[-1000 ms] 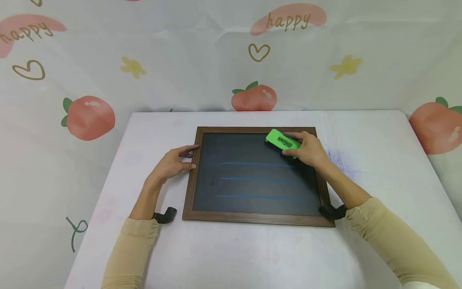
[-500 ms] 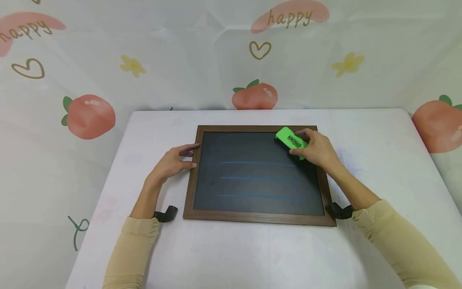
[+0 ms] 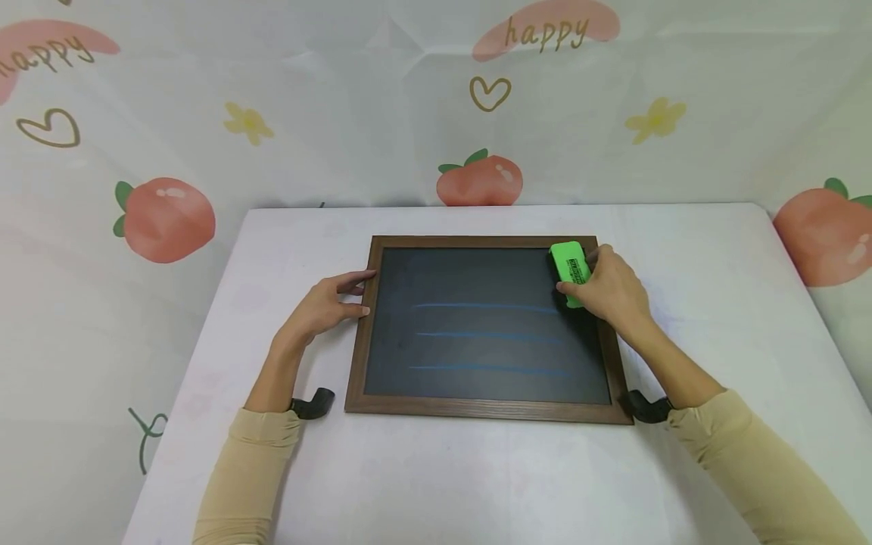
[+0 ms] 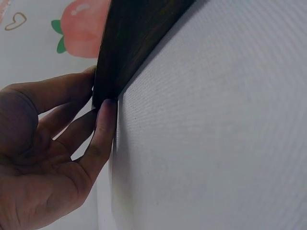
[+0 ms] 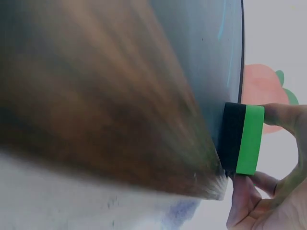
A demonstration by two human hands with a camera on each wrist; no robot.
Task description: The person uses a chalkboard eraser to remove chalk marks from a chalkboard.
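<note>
A blackboard (image 3: 477, 276) in a brown wooden frame lies on the table, with three blue chalk lines (image 3: 487, 335) across its lower part. My right hand (image 3: 616, 286) pinches a green eraser (image 3: 569, 265) between thumb and fingers at the board's upper right corner. In the right wrist view the eraser's dark felt side (image 5: 232, 136) faces the board surface. At the left edge of the frame (image 3: 359, 333), my left hand (image 3: 323, 306) rests its extended fingertips and thumb. The left wrist view shows those fingertips against the frame's side (image 4: 108, 91), close to the tabletop.
The white table (image 3: 450, 477) extends around the board on all sides. A patterned cloth (image 3: 341, 98) with peaches and hearts hangs behind it. Black wrist mounts (image 3: 313, 404) sit on both forearms, the right one overlapping the board's lower right corner. A bluish smudge (image 5: 180, 213) marks the table.
My right hand has slid the eraser rightward along the top of the board to its upper right corner and turned it more upright. The left hand has stayed put.
</note>
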